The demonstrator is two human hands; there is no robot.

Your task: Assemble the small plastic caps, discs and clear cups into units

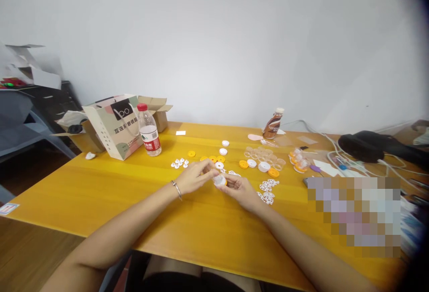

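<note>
The left hand [198, 177] and right hand [241, 190] pinch a small clear-and-white round piece with an orange edge [220, 181] between their fingertips, above the yellow wooden bench [187, 231], probably to steady it from both sides. White openwork plastic discs [267, 185] lie near on the right, seemingly within easy reach. Both forearms slant inward, fingers bent.

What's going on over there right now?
A person sits at a yellow table, both hands together over it. The right hand holds a small round white-and-orange piece, and the left hand has its fingers at the same piece. Around them lie orange and white discs, clear cups and white cut-out parts. A red-capped bottle stands off to the left.
</note>
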